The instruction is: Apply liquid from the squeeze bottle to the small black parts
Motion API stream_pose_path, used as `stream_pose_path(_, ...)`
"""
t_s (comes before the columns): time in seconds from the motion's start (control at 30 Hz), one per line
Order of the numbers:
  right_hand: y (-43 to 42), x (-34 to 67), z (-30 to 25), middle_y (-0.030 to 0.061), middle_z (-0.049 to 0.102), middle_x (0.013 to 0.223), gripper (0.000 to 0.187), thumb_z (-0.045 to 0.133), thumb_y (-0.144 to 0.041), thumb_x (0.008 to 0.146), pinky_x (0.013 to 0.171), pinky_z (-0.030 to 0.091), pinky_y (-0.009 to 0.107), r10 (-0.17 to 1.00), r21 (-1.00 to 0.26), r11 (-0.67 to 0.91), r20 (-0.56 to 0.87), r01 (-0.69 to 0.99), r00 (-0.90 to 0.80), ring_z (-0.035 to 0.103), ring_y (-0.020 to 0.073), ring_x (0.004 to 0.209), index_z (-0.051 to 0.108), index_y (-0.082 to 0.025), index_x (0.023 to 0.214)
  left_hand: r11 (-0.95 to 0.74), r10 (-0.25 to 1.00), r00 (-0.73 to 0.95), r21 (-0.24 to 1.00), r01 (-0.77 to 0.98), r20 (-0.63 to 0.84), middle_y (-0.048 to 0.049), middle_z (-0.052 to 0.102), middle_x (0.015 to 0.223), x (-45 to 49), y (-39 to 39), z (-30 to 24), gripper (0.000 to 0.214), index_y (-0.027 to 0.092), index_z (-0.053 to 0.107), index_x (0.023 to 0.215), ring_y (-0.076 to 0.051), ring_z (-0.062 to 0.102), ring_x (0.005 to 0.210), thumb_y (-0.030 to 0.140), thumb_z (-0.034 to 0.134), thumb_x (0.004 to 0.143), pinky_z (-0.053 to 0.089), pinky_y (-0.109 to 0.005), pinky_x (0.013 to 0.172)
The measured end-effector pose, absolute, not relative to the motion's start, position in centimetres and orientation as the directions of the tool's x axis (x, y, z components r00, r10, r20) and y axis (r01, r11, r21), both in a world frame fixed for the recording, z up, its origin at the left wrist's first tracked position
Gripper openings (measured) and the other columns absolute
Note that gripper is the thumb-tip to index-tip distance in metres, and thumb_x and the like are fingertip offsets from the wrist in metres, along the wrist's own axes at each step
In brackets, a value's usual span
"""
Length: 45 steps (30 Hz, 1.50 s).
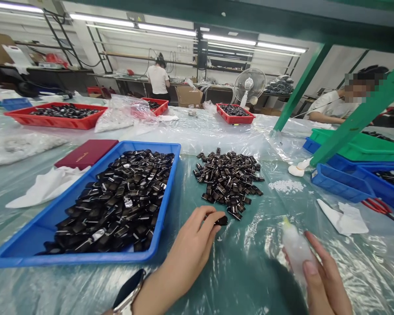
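Observation:
My left hand (pixel 197 238), with a watch (pixel 129 295) on its wrist, is closed on a small black plastic part (pixel 222 220) just in front of a loose pile of similar dark parts (pixel 228 177). In my right hand (pixel 326 275) is a translucent squeeze bottle (pixel 297 251), its yellowish tip tilted up and away from me. Left of my hands, a blue tray (pixel 164 205) holds a heap of black parts (pixel 118 197). Small white pieces (pixel 286 186) lie right of the pile.
A maroon box (pixel 87 153) and white cloth (pixel 49 186) lie left of the tray. To the right are a small blue bin (pixel 343 183), red-handled pliers (pixel 381 206), white paper (pixel 343 218) and a green post (pixel 357 109). Red trays (pixel 54 121) stand farther back; two people work beyond.

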State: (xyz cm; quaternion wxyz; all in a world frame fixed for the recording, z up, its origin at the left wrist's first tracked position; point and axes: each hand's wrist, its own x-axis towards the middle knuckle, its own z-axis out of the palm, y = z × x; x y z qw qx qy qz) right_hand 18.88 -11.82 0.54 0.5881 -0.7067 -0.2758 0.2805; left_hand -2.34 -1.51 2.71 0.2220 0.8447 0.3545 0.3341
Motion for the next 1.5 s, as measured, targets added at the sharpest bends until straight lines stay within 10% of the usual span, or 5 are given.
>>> stream_pose_path(0.43,-9.0,20.6,-1.9,0.0144,0.055,0.113,0.062,0.068,-0.058,0.080,0.065,0.053,0.036,0.676,-0.857,-0.159,0.267,0.490,0.686,0.058,0.0311,0.098,0.049,-0.020,0.125,-0.441,0.869,0.431,0.778,0.447,0.244,-0.0098,0.051,0.115,-2.5,-1.8,2.4,0.027,0.021,0.046,0.125,-0.021,0.063,0.094,0.021,0.026,0.107,0.054,-0.038,0.080)
stream_pose_path(0.53,-9.8,17.7,-1.4,0.0064,0.061,0.096,0.017,0.055,-0.033,0.097,0.063,0.055,0.027,0.823,-0.623,0.094,0.488,0.777,0.292,0.065,0.0208,0.082,0.058,-0.024,0.111,-0.448,0.860,0.445,0.788,0.423,0.250,-0.0099,0.053,0.118,-2.4,-2.0,2.4,0.026,0.022,0.046,0.126,-0.021,0.063,0.098,0.020,0.028,0.107,0.054,-0.038,0.085)
stream_pose_path(0.63,-8.4,15.2,-1.5,0.0106,0.065,0.104,0.024,0.045,-0.016,0.099,0.066,0.059,0.030,0.816,-0.331,0.412,0.549,0.849,-0.182,0.070,0.0233,0.089,0.059,-0.022,0.117,-0.474,0.834,0.489,0.787,0.395,0.256,-0.0094,0.060,0.119,-2.2,-2.0,2.6,0.024,0.021,0.048,0.125,-0.023,0.064,0.107,0.016,0.036,0.104,0.052,-0.040,0.092)
stream_pose_path(0.87,-4.7,14.0,-1.8,0.0139,0.070,0.086,0.026,0.046,-0.003,0.087,0.059,0.060,0.046,0.758,-0.200,0.529,0.548,0.824,-0.354,0.069,0.0321,0.074,0.066,-0.016,0.096,-0.545,0.781,0.549,0.755,0.364,0.299,-0.0055,0.072,0.110,-2.3,-1.7,2.7,0.024,0.023,0.051,0.121,-0.023,0.071,0.097,0.012,0.045,0.101,0.059,-0.035,0.079)
stream_pose_path(1.5,-5.8,16.0,0.1,0.0058,0.069,0.087,0.019,0.054,-0.035,0.097,0.072,0.054,0.033,0.960,-0.905,0.234,0.273,0.354,0.062,0.069,0.0226,0.082,0.069,-0.024,0.090,-0.662,0.695,0.325,0.394,0.637,0.641,-0.0058,0.070,0.105,-14.0,1.2,3.4,0.035,0.025,0.064,0.104,-0.023,0.060,0.118,0.038,0.033,0.102,0.052,-0.052,0.090)
